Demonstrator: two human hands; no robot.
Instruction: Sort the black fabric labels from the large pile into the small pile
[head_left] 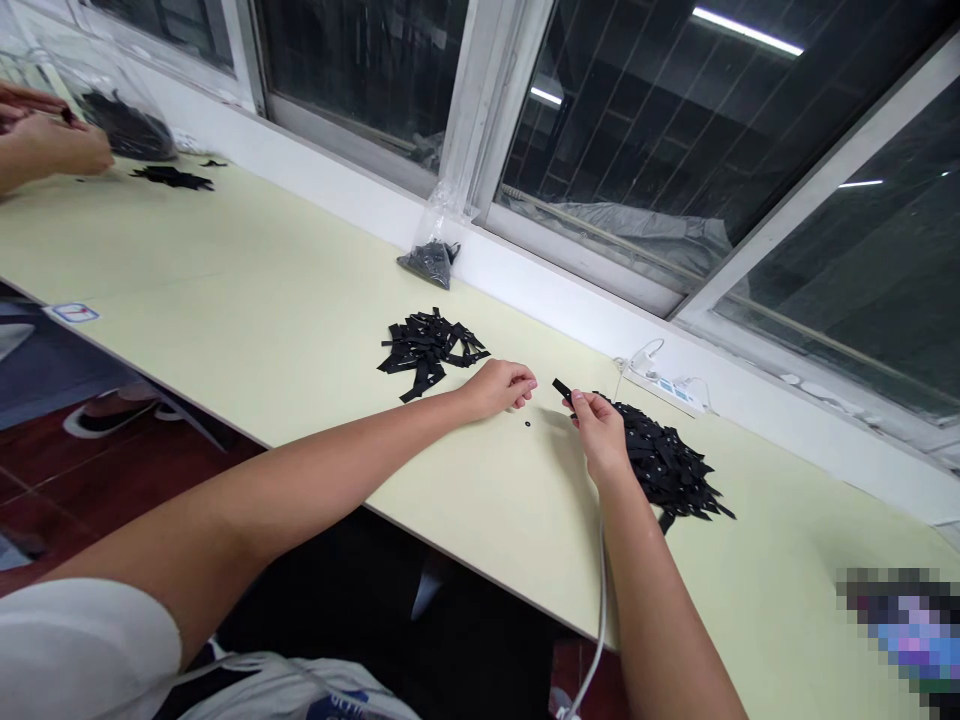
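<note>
My right hand [600, 430] pinches a short black strip [562, 388] at its near end, just left of a large heap of black strips [667, 462]. My left hand [501, 386] rests on the pale yellow table [262, 300] with fingers curled, nothing visible in it. A tiny black ring-like piece [527, 424] lies on the table between the two hands. A smaller pile of black strips [430, 348] sits just beyond and left of my left hand.
A clear plastic bag of small black parts [433, 255] leans against the window sill. A white power strip [664, 385] lies behind the big heap. Another person's hands [45, 140] work at the far left beside a bag and strips [172, 177]. A white cable [600, 610] hangs off the table edge.
</note>
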